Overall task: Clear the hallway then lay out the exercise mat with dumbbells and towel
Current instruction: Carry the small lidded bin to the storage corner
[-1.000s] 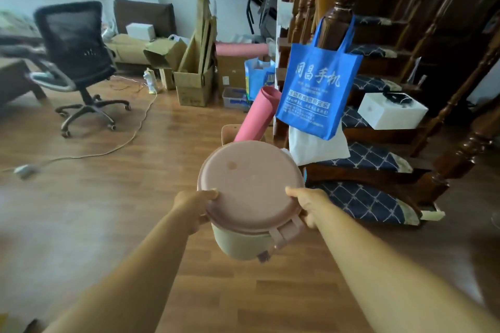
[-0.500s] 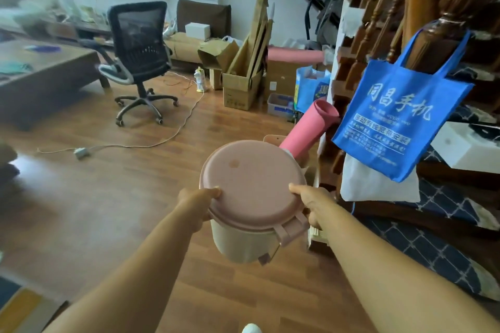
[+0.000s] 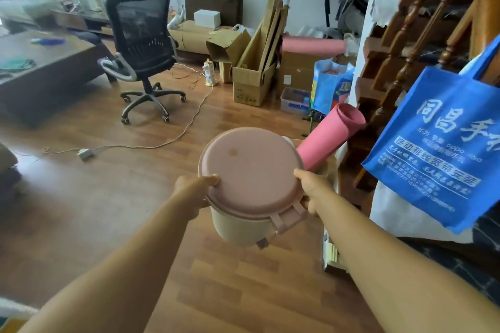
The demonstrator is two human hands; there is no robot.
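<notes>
I carry a cream bucket with a pink lid [image 3: 250, 173] in front of me, above the wooden floor. My left hand [image 3: 193, 190] grips its left rim, thumb on the lid's edge. My right hand [image 3: 313, 188] grips the right rim beside the lid's latch. Behind the bucket a rolled pink exercise mat [image 3: 331, 135] leans up toward the staircase. A second pink roll [image 3: 311, 44] lies on boxes at the back. No dumbbells or towel show.
A blue tote bag [image 3: 435, 149] hangs from the stair post at right over a white bag. A black office chair [image 3: 140, 43], a power strip with cable [image 3: 85, 153], cardboard boxes [image 3: 253, 84] and a dark table [image 3: 35, 62] stand around the floor.
The view has turned left and moved forward with the bucket held the same way. The stairs have slid to the right edge; the table and chair show more.
</notes>
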